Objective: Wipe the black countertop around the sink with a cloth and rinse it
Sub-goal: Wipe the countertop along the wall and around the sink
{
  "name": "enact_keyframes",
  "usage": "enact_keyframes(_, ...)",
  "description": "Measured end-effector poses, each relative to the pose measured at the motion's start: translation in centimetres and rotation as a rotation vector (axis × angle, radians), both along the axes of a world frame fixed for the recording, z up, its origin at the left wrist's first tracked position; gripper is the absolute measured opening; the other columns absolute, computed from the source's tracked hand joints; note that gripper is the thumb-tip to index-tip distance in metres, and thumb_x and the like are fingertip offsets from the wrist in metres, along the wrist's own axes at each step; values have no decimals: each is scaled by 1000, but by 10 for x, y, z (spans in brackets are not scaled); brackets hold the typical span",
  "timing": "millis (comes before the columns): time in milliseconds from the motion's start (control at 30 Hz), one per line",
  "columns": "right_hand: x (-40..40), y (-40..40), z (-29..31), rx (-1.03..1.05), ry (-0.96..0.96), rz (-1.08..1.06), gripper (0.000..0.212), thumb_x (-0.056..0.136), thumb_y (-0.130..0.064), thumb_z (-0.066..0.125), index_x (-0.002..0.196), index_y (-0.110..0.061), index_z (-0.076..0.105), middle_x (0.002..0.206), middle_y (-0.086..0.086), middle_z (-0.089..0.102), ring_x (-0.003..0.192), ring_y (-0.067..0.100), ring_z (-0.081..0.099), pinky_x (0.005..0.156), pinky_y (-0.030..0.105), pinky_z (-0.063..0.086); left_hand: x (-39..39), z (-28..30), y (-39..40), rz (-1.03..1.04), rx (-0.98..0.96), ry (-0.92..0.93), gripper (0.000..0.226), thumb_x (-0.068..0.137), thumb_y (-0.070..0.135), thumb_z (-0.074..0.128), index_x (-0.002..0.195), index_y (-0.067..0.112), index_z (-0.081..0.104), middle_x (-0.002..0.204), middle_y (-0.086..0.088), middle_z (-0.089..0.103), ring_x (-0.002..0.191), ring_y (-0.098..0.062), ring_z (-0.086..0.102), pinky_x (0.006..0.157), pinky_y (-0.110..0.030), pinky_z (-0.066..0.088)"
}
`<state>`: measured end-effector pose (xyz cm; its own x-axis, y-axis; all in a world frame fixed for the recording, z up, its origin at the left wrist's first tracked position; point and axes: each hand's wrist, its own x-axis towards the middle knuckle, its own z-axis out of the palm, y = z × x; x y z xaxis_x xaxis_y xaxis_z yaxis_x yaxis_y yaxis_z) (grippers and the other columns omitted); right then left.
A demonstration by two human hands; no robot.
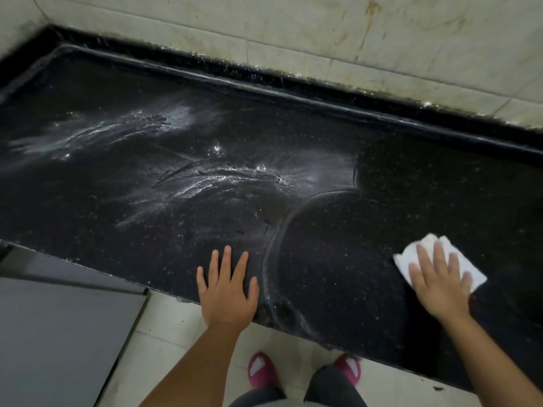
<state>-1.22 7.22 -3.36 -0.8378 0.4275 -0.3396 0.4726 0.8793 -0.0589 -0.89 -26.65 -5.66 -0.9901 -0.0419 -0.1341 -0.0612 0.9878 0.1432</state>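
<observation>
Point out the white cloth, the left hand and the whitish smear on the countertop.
white cloth [407,258]: head view, its exposed left corner.
left hand [227,289]: head view, back of the hand.
whitish smear [223,180]: head view, its bright middle streaks.

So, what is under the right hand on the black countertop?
A folded white cloth lies under the right hand, whose straight fingers press it flat on the countertop. Its edges show around the fingers; the middle part and the surface beneath are covered.

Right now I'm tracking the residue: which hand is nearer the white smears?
Left. The left hand rests just below the white smears; the right hand presses the cloth far right.
</observation>
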Motion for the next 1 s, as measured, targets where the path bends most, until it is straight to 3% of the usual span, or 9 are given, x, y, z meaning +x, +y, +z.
enact_keyframes(133, -97, -44, -1, -57, 29, -24, 51, 99, -39, 20, 148, -29, 7, 156, 2, -12, 143, 28, -10, 114, 51, -3, 0, -4, 1, -6, -7, 36, 52, 80, 41, 34, 116, 17, 63, 124, -14, 59, 115, -36, 54, 98, -57, 30)
enact_keyframes(200, -121, -88, -8, -59, 28, 134, 51, 100, -40, 20, 148, -29, 6, 156, 2, -13, 142, 29, -11, 112, 52, -3, 0, -6, 0, -8, -2, 66, 52, 81, 41, 34, 117, 17, 62, 125, -14, 58, 116, -36, 53, 106, -48, 23)
enact_keyframes(300, -113, -162, -11, -36, 35, 433, 53, 97, -44, 16, 148, -29, 9, 157, 2, -7, 143, 32, -4, 112, 53, 2, 0, -6, -1, -9, -7, 64, 51, 81, 40, 34, 117, 16, 62, 124, -15, 59, 119, -35, 51, 100, -46, 15)
enact_keyframes(433, -32, -188, -24, -37, 199, 745, 49, 90, -44, 25, 134, -28, 41, 142, 5, 44, 129, 34, 42, 110, 50, 16, 0, -5, -1, -2, 29, 55, 51, 81, 34, 33, 117, 15, 62, 125, -16, 58, 122, -29, 36, 99, -47, 16)
enact_keyframes(567, 63, -143, -39, 16, 200, 869, 47, 98, -45, 7, 136, -34, 32, 156, -5, 11, 143, 23, 8, 110, 44, 5, 1, -1, 0, 11, 65, 9, 53, 80, 32, 31, 118, 14, 62, 127, -17, 56, 119, -38, 49, 105, -49, 20)
enact_keyframes(633, 93, -106, -36, 31, 201, 820, 46, 99, -45, 7, 137, -38, 31, 156, -9, -4, 144, 18, -5, 112, 41, 3, 2, 3, 1, 15, 82, -15, 53, 80, 33, 30, 119, 14, 61, 127, -17, 56, 119, -39, 49, 101, -56, 25)
enact_keyframes(733, 104, -41, -24, 62, 166, 610, 46, 99, -45, 6, 145, -41, 9, 156, -13, -7, 144, 12, -6, 113, 32, -1, 2, 8, 3, -3, 90, -62, 53, 79, 33, 31, 117, 13, 63, 126, -18, 57, 117, -40, 51, 95, -61, 27)
enact_keyframes(867, 66, 2, -4, 77, 62, 286, 53, 97, -48, 4, 143, -34, 27, 157, -4, 9, 139, 23, 12, 108, 48, 21, 3, 8, 2, -13, 68, -95, 53, 78, 32, 32, 114, 11, 64, 123, -19, 58, 115, -41, 53, 93, -63, 31)
enact_keyframes(1000, -22, -7, 8, -22, 5, -46, 50, 100, -40, 15, 148, -31, 3, 156, -3, -13, 143, 24, -12, 114, 47, -1, -1, 12, 1, -42, 60, -175, 51, 74, 30, 34, 105, 7, 68, 112, -23, 63, 105, -44, 59, 83, -65, 39)
